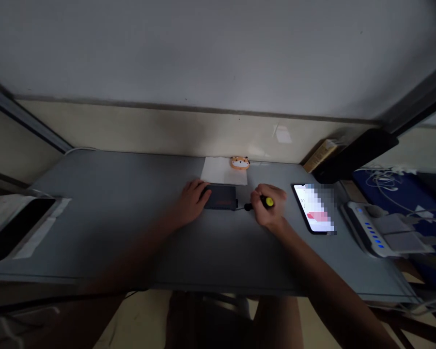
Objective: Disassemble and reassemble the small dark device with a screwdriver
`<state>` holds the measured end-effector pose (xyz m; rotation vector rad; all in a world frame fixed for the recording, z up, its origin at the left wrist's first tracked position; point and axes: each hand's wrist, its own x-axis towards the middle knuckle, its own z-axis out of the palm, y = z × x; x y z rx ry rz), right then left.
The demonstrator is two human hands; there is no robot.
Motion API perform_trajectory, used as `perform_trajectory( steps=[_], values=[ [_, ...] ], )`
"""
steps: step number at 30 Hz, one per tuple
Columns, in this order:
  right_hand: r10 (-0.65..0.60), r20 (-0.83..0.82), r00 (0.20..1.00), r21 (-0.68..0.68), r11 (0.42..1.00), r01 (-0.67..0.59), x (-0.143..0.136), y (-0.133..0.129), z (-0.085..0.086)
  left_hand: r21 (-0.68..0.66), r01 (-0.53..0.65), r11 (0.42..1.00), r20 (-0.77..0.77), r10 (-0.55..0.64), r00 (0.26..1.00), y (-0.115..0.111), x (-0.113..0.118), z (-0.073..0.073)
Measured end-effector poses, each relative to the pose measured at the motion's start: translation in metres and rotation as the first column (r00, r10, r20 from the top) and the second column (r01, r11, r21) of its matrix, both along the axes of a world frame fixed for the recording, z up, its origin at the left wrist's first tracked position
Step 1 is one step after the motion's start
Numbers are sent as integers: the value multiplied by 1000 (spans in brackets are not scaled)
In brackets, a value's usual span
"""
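The dark rectangular box (221,198) lies flat on the gray table (131,194) at the center of the frame, faint reddish marking on top. The screwdriver (268,201), yellow and black at the handle, lies right of it, thin shaft directed left toward the box's right end.

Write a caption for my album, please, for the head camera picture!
Left hand on a dark box, right hand gripping a screwdriver, with an orange animal on paper behind.
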<state>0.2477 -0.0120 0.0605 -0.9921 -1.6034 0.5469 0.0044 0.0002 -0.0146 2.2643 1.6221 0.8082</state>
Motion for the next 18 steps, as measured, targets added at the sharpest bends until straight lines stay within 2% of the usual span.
perform_trajectory(
  steps=[5, 12, 18],
  values=[
    [28, 91, 995, 98, 995, -37, -1, -3, 0, 79, -28, 996, 78, 22, 997, -9, 1, 2],
    [8, 15, 1000, 76, 997, -9, -7, -7, -4, 168, -22, 986, 124, 1, 992, -16, 2, 3],
    [179, 168, 969, 194, 958, -210, -21, -11, -14, 241, -42, 970, 103, 18, 995, -22, 0, 6]
  ],
)
